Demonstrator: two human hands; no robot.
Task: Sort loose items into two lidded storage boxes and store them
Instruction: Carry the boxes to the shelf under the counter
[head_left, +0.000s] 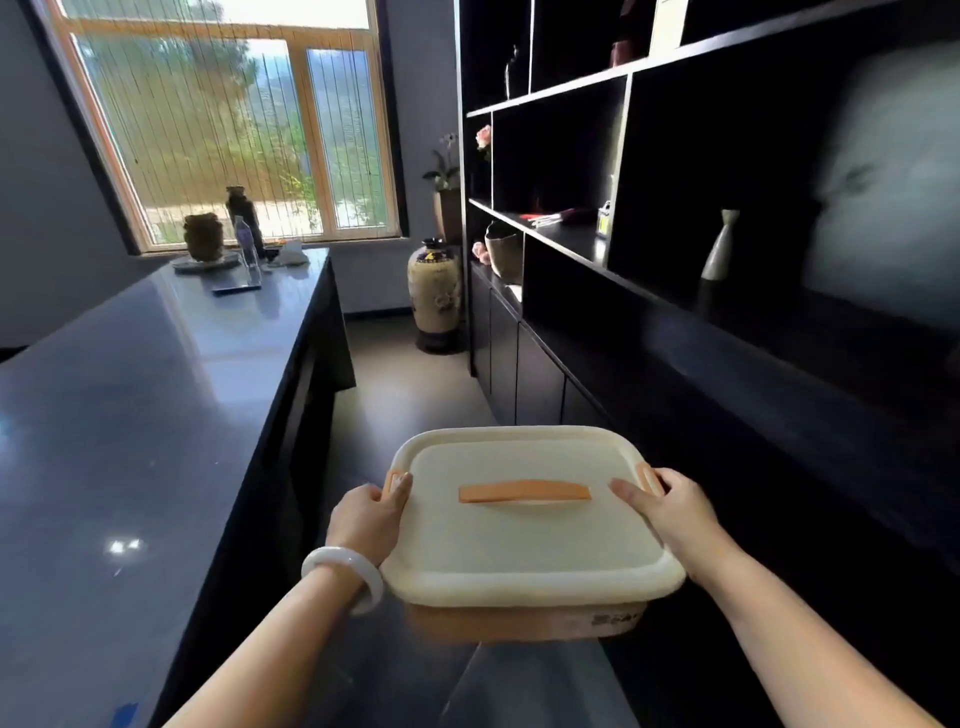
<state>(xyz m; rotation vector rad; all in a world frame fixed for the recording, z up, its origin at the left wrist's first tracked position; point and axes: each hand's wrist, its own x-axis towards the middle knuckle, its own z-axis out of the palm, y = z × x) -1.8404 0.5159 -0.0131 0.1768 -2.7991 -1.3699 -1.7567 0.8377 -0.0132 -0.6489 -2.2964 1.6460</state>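
Room: dark desk (156, 415) left, black shelving (727, 260) right
Box: cream lidded storage box (524, 525), carried above the floor between them
Left grip (371, 512): clasping box's left clip
Right grip (670, 506): clasping right clip

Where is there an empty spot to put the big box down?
The dark glossy countertop on the left is bare along its near and middle stretch. Its far end by the window is crowded with a brown pot and clear bottle. Both hands hold the cream lidded storage box.
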